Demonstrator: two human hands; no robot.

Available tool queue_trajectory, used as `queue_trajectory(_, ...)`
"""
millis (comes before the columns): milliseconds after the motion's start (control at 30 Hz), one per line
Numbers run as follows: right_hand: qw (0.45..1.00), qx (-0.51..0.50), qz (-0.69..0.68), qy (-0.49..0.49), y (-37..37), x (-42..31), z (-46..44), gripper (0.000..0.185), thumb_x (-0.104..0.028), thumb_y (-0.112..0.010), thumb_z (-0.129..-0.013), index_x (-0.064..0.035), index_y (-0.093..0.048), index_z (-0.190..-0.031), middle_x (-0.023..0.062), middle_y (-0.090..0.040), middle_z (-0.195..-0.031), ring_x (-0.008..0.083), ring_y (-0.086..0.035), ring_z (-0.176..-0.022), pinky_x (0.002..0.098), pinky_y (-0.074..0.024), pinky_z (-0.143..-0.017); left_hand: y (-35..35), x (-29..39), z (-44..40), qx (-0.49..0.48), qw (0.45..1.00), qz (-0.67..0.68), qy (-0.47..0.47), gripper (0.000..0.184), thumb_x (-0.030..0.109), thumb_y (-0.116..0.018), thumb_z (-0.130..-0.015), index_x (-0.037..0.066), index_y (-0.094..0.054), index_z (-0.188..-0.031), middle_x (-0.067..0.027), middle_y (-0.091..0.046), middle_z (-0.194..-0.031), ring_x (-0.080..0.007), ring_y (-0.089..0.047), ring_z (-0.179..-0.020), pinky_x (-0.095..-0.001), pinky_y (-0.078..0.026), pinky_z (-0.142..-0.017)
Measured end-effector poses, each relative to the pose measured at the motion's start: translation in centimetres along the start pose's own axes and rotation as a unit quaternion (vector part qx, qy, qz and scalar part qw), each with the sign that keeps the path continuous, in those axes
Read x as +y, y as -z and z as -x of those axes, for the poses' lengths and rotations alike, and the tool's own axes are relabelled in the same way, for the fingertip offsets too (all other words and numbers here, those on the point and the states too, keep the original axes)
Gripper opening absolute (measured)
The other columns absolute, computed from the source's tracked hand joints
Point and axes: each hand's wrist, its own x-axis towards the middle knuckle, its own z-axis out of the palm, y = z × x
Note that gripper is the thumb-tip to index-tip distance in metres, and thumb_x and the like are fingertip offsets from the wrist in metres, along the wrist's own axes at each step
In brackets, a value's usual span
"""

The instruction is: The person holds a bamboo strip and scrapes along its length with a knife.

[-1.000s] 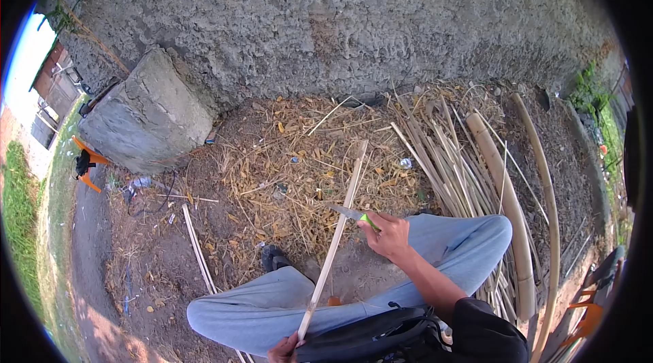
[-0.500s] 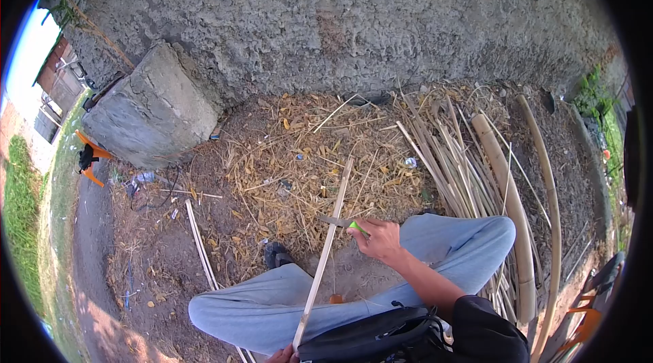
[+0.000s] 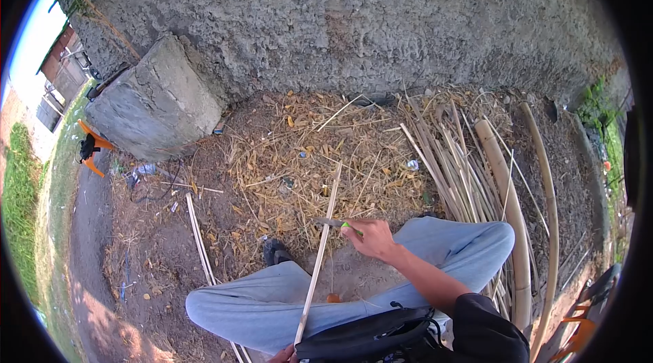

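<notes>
My right hand is closed around the green handle of a knife. Its blade lies across a long, pale bamboo strip, at a point in the strip's upper half. The strip slants from the ground litter down over my lap. At the bottom edge of the view, my left hand grips the strip's lower end, with most of the fingers out of sight. A dark bag rests at my waist, just right of the left hand.
Many split bamboo strips lie in a pile at right, beside a thick bamboo pole and a thinner curved one. Two pale strips lie left of my legs. A concrete block stands against the rough wall.
My right hand and the knife have shifted slightly left. The strip's far end has also swung a little left, while my left hand stays at its lower end.
</notes>
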Motion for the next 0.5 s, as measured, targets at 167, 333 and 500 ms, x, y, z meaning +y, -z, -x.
queue_trajectory(167, 0.998, -0.032, 0.054, 0.014, 0.2, -1.2, 0.9, 0.029, -0.034, -0.065, -0.091, -0.0109, -0.073, -0.105, 0.0036, -0.069, -0.07, 0.0206, -0.062, -0.049, 0.0347, -0.0455, -0.041, -0.9, -1.7, -0.3, 0.024, 0.994, 0.072, 0.073, 0.034, 0.009, -0.058, -0.092, 0.001, -0.064, -0.125, 0.0065, -0.049, -0.058, -0.0049, -0.043, -0.051, -0.0241, -0.035, -0.046)
queue_trajectory(333, 0.999, 0.012, 0.032, 0.004, 0.9, 0.4, -0.1, 0.026, -0.032, -0.069, -0.087, -0.0103, -0.074, -0.1, 0.0027, -0.068, -0.068, 0.0204, -0.061, -0.048, 0.0347, -0.0453, -0.041, 0.7, 0.5, 0.1, -0.019, 0.995, -0.003, 0.096, 0.038, 0.009, -0.059, -0.091, 0.0, -0.062, -0.128, 0.004, -0.053, -0.064, -0.0063, -0.044, -0.053, -0.0243, -0.036, -0.048)
queue_trajectory(500, 0.998, 0.026, 0.056, 0.006, 0.8, 0.6, 0.1, 0.024, -0.031, -0.073, -0.084, -0.0101, -0.074, -0.096, 0.0019, -0.068, -0.068, 0.0202, -0.061, -0.05, 0.0345, -0.046, -0.042, -0.2, 0.6, 0.5, -0.018, 0.998, -0.011, 0.055, 0.033, 0.011, -0.062, -0.091, -0.004, -0.065, -0.121, 0.0001, -0.058, -0.07, -0.0078, -0.05, -0.058, -0.0257, -0.041, -0.052)
